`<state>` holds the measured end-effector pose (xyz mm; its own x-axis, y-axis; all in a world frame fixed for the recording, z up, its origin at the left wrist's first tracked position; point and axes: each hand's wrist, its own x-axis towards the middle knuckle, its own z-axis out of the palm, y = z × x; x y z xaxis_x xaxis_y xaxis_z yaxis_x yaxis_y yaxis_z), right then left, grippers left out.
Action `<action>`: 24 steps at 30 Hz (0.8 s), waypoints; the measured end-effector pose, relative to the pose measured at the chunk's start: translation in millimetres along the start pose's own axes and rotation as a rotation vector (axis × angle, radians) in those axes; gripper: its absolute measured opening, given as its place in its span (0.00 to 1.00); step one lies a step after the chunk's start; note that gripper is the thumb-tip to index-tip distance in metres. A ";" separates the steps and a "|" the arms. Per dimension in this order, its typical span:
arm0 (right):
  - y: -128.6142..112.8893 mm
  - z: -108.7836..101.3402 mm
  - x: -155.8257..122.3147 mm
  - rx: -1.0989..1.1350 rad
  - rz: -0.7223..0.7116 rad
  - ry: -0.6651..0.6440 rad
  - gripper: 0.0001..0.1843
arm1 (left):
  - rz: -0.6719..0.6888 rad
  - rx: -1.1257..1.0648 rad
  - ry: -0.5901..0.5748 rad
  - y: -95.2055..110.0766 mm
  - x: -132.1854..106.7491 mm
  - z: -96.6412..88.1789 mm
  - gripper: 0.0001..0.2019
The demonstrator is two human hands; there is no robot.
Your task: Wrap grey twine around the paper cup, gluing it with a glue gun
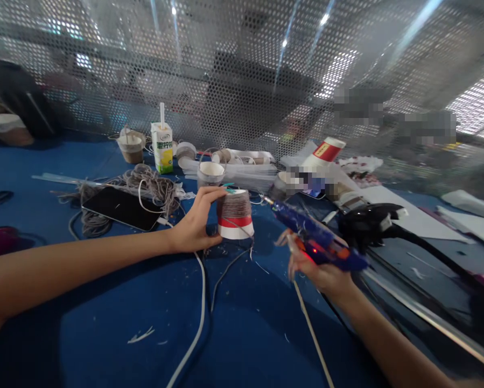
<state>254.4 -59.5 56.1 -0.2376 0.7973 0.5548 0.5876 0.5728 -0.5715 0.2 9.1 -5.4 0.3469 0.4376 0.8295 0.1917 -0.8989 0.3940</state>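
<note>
The left hand (194, 225) is holding the yarn-wrapped cup (234, 207) narrow end up on the blue surface (112, 302); the right hand (324, 277) is gripping a glue gun (314, 231), its blurred tip (267, 200) seemingly pointing toward the cup.

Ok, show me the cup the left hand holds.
The mouth-down cup with grey-brown yarn above its red band; the white-rimmed cup behind the left hand stands mouth up, unheld.

Drink carton (159, 157) with straw (162, 114), dark-screened device (121, 208), white cable (203, 296)
</note>
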 end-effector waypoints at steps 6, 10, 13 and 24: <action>-8.7 7.8 -5.3 -0.225 -0.240 -0.066 0.09 | 0.041 0.106 -0.012 4.3 2.5 -2.2 0.41; 0.7 10.1 -9.1 -0.293 -0.194 -0.108 0.11 | 0.040 0.116 -0.041 5.9 3.2 -4.0 0.43; 2.8 11.1 -10.5 -0.310 -0.174 -0.104 0.12 | 0.044 0.123 -0.045 6.2 2.9 -4.4 0.43; -1.6 11.4 -9.9 -0.284 -0.154 -0.095 0.12 | 0.049 0.100 -0.030 5.4 2.9 -3.5 0.43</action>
<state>247.0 -66.2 44.5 -0.4035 0.7273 0.5552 0.7281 0.6227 -0.2866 -0.9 5.5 0.5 0.3856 0.3950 0.8338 0.2636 -0.9132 0.3107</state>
